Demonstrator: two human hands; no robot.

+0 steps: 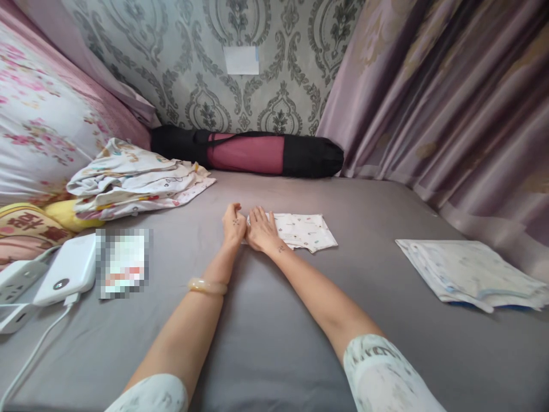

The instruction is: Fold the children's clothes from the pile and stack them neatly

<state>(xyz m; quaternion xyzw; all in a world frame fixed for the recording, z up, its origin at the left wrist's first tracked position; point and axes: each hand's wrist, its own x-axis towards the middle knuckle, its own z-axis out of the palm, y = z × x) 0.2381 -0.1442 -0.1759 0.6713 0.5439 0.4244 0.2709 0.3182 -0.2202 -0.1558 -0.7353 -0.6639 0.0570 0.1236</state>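
Note:
A small white folded garment (pixel 306 230) with a scattered print lies on the grey bed sheet in front of me. My right hand (pixel 261 230) rests palm down on its left part, fingers stretched out and covering that end. Against it, at the garment's left edge, is my left hand (pixel 234 224), with curled fingers. Whatever the left fingers may hold is hidden by the hand. A pale bangle (pixel 207 286) circles my left forearm.
Folded light cloths (pixel 476 272) lie stacked at the right. To the left are a rumpled printed cloth (pixel 137 180), a white power bank (pixel 68 272) with a cable and a power strip (pixel 19 277). A black and red long bag (pixel 246 153) lies along the wall.

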